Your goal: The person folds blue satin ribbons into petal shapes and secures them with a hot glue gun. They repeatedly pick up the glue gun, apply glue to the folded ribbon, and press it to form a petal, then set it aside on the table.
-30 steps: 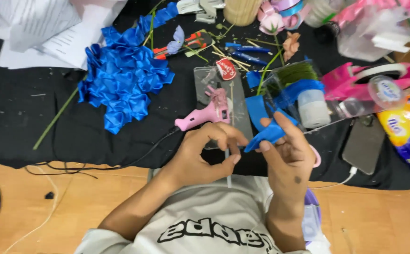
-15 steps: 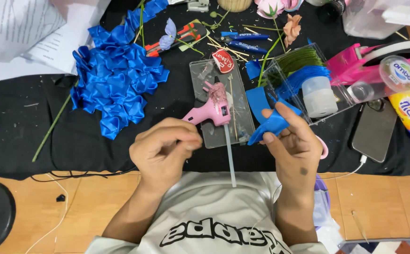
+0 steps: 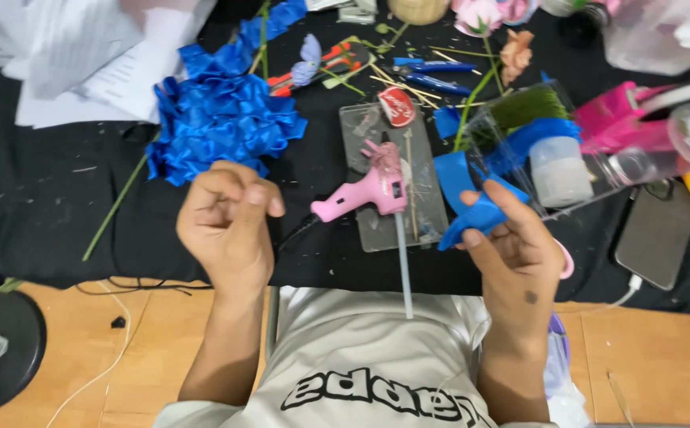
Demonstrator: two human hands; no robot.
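My right hand (image 3: 515, 254) pinches a folded piece of blue ribbon (image 3: 472, 208) between thumb and fingers, just right of a pink glue gun (image 3: 365, 190). The glue gun lies on a clear plastic sheet (image 3: 377, 230), with a long glue stick (image 3: 403, 265) pointing back toward me. My left hand (image 3: 226, 222) hovers left of the gun, fingers curled loosely with nothing visibly in them. A big flower of blue ribbon petals (image 3: 222, 115) on a green stem (image 3: 115, 210) lies above my left hand on the black cloth.
White papers (image 3: 68, 55) lie at the back left. Blue-handled pliers (image 3: 432, 75), red-handled scissors (image 3: 329, 59), fabric flowers (image 3: 515, 47), a clear box with blue ribbon (image 3: 535, 139), a pink tape dispenser (image 3: 622, 119) and a phone (image 3: 658, 234) crowd the right side. A black round base (image 3: 4, 349) sits lower left.
My hands have come apart: the left moved left and away from the ribbon piece, while the right keeps hold of it. The camera view also drew closer to the table.
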